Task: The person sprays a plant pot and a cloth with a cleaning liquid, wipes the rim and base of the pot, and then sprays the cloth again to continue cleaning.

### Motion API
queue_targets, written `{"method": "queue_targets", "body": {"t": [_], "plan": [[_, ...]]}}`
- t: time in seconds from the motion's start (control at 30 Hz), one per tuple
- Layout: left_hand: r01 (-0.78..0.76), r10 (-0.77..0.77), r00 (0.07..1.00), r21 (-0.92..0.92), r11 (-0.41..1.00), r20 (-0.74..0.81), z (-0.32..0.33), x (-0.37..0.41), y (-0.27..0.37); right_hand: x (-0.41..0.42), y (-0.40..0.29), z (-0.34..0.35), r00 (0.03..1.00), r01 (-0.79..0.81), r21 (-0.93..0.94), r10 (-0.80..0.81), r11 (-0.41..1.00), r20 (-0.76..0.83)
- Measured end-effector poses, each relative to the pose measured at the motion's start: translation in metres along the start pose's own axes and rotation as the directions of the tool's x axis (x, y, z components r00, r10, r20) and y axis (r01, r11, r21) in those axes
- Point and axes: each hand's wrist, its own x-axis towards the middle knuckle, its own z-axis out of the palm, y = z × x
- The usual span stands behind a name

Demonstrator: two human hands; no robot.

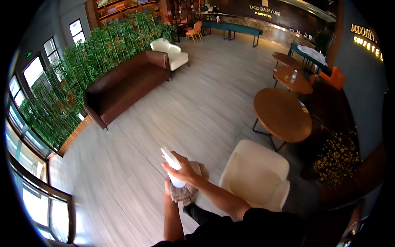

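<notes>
A white spray bottle is tilted in front of my body, with my right hand wrapped around its upper part. Its trigger head points up and to the left. Just below, my left hand holds a grey-brown cloth against the bottle's base. Most of the left fingers are hidden behind the cloth and bottle. Close to my right forearm stands a cream armchair.
A brown leather sofa stands ahead to the left, before a bamboo planter. Farther back is a cream chair. Round wooden tables line the right side, one bearing a plastic bottle. Yellow-flowered branches stand at right.
</notes>
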Motion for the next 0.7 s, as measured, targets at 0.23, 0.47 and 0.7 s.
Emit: {"method": "queue_targets", "body": {"t": [0.23,0.47,0.7], "plan": [[0.028,-0.026,0.999,0.089,0.996,-0.022,-0.027,0.117,0.119,0.156,0.056,0.041,0.975,-0.196,0.169,0.174,0.966,0.136],[-0.017,0.036,0.997,0.242,0.97,-0.072,0.001,0.255,0.186,0.299,0.111,0.027,0.982,-0.162,0.105,0.15,0.981,0.113],[0.137,-0.107,0.976,0.15,0.979,-0.191,-0.02,0.461,0.237,0.479,0.213,-0.029,0.96,-0.279,0.088,0.278,0.956,0.025]]}}
